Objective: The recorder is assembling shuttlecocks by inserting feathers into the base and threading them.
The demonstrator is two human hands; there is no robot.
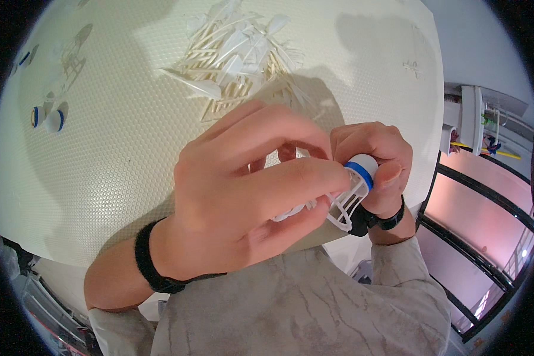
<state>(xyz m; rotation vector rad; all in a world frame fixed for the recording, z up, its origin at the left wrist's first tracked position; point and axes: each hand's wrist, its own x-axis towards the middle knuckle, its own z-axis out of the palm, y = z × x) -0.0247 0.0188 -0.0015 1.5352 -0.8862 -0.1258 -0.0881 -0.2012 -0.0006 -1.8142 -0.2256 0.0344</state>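
My right hand (381, 148) grips a shuttlecock by its white rounded head (363, 163), which has a blue band. From the head an open white plastic cage (347, 204) points toward my lower left. My left hand (255, 172) is closed, with thumb and fingertips at the cage. White feather pieces (295, 210) show between its fingers; whether they are fixed to the cage is hidden. Beyond my hands lies a loose heap of white feather pieces (237, 50) with pale stems.
On the cream, dimpled table (118, 196), two blue-banded shuttlecock heads (54, 121) lie at the left, with another blue-banded piece (24, 58) farther back. To the right of the table are a shelf (473, 115) with small items and a black-framed pink panel (471, 213).
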